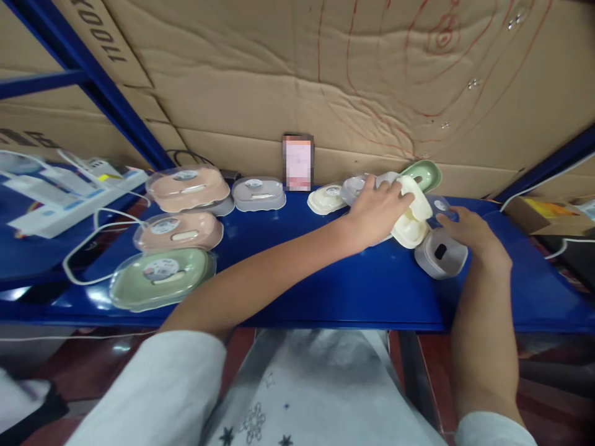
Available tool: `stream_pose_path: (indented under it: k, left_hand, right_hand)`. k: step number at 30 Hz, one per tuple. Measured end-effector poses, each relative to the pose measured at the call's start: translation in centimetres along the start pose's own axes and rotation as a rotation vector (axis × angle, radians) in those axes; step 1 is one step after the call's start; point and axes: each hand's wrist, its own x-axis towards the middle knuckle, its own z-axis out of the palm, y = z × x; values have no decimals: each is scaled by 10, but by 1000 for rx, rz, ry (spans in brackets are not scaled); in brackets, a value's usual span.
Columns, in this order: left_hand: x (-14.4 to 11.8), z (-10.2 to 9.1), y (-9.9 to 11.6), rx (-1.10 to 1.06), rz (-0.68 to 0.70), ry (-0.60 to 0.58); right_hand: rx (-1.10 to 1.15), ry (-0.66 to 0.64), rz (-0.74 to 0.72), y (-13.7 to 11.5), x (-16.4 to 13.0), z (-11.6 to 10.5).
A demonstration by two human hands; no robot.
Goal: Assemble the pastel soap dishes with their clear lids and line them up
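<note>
My left hand (pixel 377 214) reaches across to the right, its fingers closed on the edge of a cream plastic piece (pixel 416 199), tilted up. Beneath that piece lies a cream plastic box (pixel 411 230). My right hand (pixel 470 232) has its fingers apart over a grey plastic box (pixel 441 255) with a dark oval mark. By its fingertips is a clear lid (pixel 439 207). Behind my left hand stand a green plastic dish (pixel 425 174) and a grey box with a clear cover (pixel 352 187), partly hidden. A cream box (pixel 326 199) sits to their left.
On the left of the blue table (pixel 297 291) are pink boxes (pixel 188 186), a green box (pixel 162 279) and a grey box (pixel 259 195), all clear-covered. A phone (pixel 298 162) leans on the cardboard wall. Cables run from a power strip (pixel 74 204); a cardboard tray (pixel 548 220) is far right.
</note>
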Motion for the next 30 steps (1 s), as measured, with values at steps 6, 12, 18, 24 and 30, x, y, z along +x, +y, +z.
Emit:
stream_pose_path:
  k: [6,12,18,24,30]
  left_hand:
    - [-151,-56,-12,-35,-37,-9]
    - [-292,-72,-63,192,-421,35]
    - [-352,-56,-77,207,-523,-16]
    - [-308,-35,-54,9,-174,-21]
    - [-249,1,-54,-75,-45,-69]
  right_hand:
    - [58,145,-89,-22,-6,12]
    - [158,202,-267,-49,-10,30]
    - [229,388,-361,-55,-16,16]
    - [311,486,-732,-87,-45,6]
    - [261,298,-1125,-128,-92,15]
